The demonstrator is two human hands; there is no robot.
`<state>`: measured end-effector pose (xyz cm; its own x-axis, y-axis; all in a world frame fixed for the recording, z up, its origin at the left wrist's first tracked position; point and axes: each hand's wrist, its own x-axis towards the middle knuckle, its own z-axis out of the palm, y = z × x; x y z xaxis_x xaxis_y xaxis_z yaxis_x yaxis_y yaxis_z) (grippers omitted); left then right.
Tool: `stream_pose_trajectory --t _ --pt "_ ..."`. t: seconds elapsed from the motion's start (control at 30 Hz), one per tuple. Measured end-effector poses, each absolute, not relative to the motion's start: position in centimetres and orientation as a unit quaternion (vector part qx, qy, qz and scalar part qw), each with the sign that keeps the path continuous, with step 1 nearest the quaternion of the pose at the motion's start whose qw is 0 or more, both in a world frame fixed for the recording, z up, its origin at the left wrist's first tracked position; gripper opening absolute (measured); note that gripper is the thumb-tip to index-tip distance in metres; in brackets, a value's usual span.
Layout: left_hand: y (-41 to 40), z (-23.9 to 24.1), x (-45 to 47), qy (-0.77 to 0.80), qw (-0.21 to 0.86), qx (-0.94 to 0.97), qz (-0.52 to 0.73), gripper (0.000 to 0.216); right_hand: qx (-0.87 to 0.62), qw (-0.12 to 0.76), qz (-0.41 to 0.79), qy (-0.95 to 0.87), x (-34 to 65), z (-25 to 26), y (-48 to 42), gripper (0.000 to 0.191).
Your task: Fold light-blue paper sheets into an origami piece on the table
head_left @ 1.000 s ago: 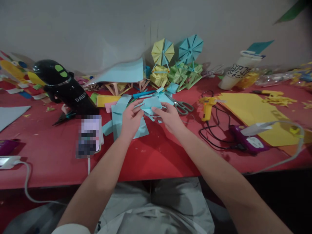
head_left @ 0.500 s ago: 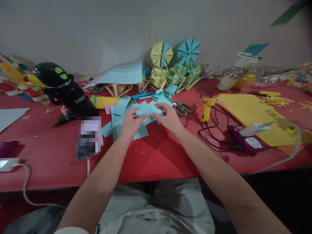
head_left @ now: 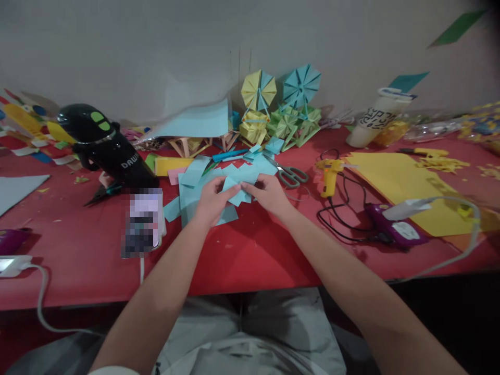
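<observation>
Between my two hands is a piece of light blue paper (head_left: pixel 242 197), its corners pointing toward me. My left hand (head_left: pixel 213 200) pinches its left side, thumb on top and fingers partly hidden behind. On the other side my right hand (head_left: pixel 269 195) is closed on the same paper, thumb close to the left one. More light blue paper sheets (head_left: pixel 189 195) lie under and behind my hands on the red table (head_left: pixel 250 255). Grey-handled scissors (head_left: pixel 292 176) rest just beyond my right hand, near a blue pen (head_left: pixel 230 155).
A phone (head_left: pixel 142 221) and a tilted black bottle (head_left: pixel 113 148) are on the left. To the right lie a yellow glue gun (head_left: pixel 330 177), a purple power strip (head_left: pixel 398 229) with cables and yellow paper (head_left: pixel 414 192). Folded paper models (head_left: pixel 258 104) stand along the wall.
The blue paper has been turned or tilted in my hands, so a corner now points down toward me. My right hand has shifted slightly down, and both thumbs have come closer together.
</observation>
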<state>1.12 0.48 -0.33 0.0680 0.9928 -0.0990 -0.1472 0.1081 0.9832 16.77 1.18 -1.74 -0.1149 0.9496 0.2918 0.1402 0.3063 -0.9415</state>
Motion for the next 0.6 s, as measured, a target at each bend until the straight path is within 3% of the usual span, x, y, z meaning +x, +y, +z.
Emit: stream_pose_trajectory --t 0.3,0.6 --pt "0.83 -0.30 0.88 0.463 0.612 0.401 0.501 0.020 -0.434 0.511 0.355 -0.652 16.94 -1.84 1.49 0.024" --pt "0.89 0.64 0.65 0.470 0.649 0.326 0.502 0.010 -0.380 0.549 0.489 -0.561 16.36 -2.47 1.27 0.018"
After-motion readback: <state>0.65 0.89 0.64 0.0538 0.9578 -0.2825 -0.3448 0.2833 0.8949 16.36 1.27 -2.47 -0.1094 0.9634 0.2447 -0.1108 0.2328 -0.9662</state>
